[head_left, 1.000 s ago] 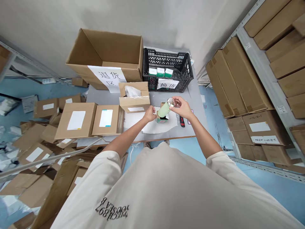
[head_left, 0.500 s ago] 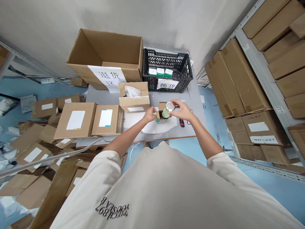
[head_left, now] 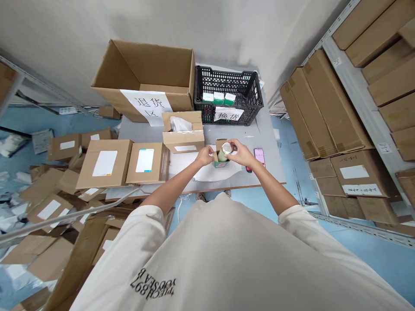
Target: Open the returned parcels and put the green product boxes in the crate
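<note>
A light green jar with a pale round lid (head_left: 226, 148) stands partly inside a small green and brown box (head_left: 221, 164), tilted a little. Thumb and fingers of my right hand (head_left: 237, 152) are closed round the jar's upper part. At the box's left edge, my left hand (head_left: 205, 156) pinches the box's side or flap. White paper (head_left: 210, 173) lies under the box. Just right of my right hand is a phone with a lit pink screen (head_left: 259, 156), and a red and black tool (head_left: 248, 169) is partly hidden by my right wrist.
Behind are a large open carton (head_left: 129, 97), an opened smaller box (head_left: 183, 141) and a black crate (head_left: 227, 82) holding several green and white boxes. Two closed cartons (head_left: 103, 164) sit left on the grey table (head_left: 272, 166). Shelves with cartons (head_left: 353, 172) stand right.
My right hand has moved left and down with the jar, which is now lower in the small box. More of the phone shows. My left hand stays at the box.
</note>
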Demonstrator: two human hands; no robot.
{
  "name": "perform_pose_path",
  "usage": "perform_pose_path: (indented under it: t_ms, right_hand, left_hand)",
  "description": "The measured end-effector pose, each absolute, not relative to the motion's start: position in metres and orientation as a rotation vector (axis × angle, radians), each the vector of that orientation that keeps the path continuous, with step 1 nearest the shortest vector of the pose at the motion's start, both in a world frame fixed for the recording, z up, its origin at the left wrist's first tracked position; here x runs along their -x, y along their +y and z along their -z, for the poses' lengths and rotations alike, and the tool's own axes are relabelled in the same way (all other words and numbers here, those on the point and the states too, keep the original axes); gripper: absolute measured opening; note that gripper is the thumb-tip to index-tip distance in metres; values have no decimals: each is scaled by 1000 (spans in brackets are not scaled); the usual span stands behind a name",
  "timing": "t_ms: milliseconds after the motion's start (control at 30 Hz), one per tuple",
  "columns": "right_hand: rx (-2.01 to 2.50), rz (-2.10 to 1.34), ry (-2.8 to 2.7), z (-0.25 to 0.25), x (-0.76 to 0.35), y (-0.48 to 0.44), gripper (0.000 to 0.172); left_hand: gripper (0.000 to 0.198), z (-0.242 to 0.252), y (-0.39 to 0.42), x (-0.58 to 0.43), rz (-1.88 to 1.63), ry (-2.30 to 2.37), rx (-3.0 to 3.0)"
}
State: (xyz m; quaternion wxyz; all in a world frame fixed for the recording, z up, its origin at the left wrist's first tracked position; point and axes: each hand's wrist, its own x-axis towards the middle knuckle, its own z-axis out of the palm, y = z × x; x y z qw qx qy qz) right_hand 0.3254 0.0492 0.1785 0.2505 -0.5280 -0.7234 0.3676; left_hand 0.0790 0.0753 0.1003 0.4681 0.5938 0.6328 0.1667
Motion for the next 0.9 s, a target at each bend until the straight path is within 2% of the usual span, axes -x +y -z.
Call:
perform_pose_path:
  t_ms: [67, 233, 433, 533, 600, 733, 800, 900]
  right_hand:
    - [1548, -917, -2033, -163, -320, 45, 70]
    - [1797, -587, -2225, -136, -300, 33, 38]
    - [1930, -424, -2252, -118, -288, 26, 43]
    - [1890, -481, -2160, -112, -294, 29, 44]
    - [1847, -566, -1982, -107, -304, 33, 38]
    - [1850, -892, -1570, -96, -327, 48, 32]
    - [1826, -1017, -1475, -90, -332, 53, 36]
    - [1765, -1087, -1445, -85, -329, 57, 51]
  left_hand:
    - [42, -98, 74, -80, -403, 1552, -1454]
    - [41, -96, 72, -82, -416, 1535, -1504]
    - [43, -99, 72, -83, -409, 1523, -1499]
    - [46, -99, 71, -82, -431, 1536, -1440]
    - [45, -97, 69, -82, -475, 1531, -1339]
    - [40, -93, 68, -80, -529, 1485, -1120]
    - [40, -91, 70, -81, -483, 1493, -1155]
    - [45, -91, 74, -87, -446, 1568, -1280]
